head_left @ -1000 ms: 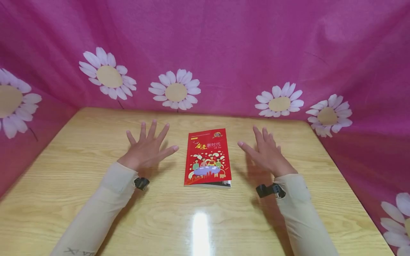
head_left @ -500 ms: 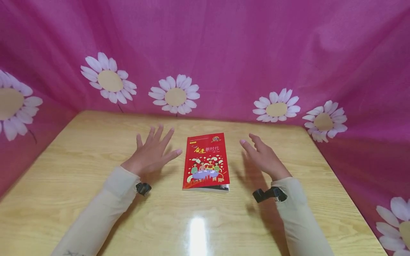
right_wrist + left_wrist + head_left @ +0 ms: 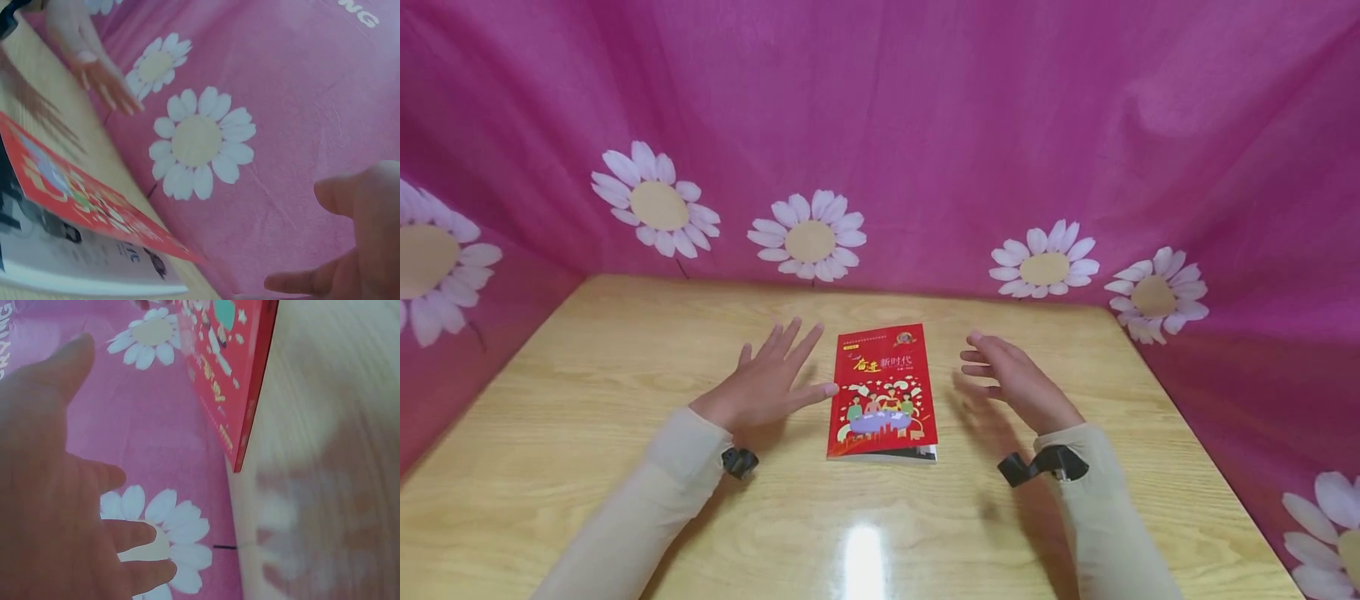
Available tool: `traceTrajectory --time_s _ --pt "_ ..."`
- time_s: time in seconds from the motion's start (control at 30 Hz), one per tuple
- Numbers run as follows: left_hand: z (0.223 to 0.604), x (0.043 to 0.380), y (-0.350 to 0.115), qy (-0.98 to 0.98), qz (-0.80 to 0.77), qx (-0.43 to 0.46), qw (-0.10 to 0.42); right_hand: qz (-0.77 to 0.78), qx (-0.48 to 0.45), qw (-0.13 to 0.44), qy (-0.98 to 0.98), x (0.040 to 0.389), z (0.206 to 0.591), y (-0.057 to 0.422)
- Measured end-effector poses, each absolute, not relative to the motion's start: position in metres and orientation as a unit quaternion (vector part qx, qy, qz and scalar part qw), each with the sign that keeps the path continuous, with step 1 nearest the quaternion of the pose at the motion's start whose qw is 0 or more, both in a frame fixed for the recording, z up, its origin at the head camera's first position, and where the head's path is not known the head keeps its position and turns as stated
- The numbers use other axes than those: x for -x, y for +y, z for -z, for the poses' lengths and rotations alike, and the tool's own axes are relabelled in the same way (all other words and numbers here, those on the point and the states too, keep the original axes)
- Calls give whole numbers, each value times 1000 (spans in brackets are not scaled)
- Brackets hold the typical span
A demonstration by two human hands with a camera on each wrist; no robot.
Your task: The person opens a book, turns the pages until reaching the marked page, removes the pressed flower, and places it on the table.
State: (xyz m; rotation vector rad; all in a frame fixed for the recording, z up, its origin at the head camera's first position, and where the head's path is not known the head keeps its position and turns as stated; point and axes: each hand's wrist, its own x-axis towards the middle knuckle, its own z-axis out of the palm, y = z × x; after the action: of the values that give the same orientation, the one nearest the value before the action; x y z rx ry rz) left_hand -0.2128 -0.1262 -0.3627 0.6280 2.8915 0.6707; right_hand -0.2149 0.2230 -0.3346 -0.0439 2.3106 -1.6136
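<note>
Head view: I see the red book (image 3: 883, 400) lying mid-frame between the spread left hand (image 3: 762, 387) and loosely bent right hand (image 3: 1024, 385), neither holding anything. I'd judge it light, flexible, slick; best pinched across both covers at the right edge.

One book (image 3: 882, 393), two hands (image 3: 763, 382) (image 3: 1024, 382), six daisies (image 3: 808, 241) in head view

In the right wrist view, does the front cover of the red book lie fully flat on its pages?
No, the front cover is lifted at its edge, so the white page underneath shows.
</note>
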Motion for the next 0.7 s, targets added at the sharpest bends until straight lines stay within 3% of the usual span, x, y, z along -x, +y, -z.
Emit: traceTrajectory --time_s 0.5,0.7 --pt "378 201 -107 940 -199 -232 150 646 14 220 731 216 352 209" --pt "378 200 -104 936 -186 -257 152 658 12 223 719 218 355 205"
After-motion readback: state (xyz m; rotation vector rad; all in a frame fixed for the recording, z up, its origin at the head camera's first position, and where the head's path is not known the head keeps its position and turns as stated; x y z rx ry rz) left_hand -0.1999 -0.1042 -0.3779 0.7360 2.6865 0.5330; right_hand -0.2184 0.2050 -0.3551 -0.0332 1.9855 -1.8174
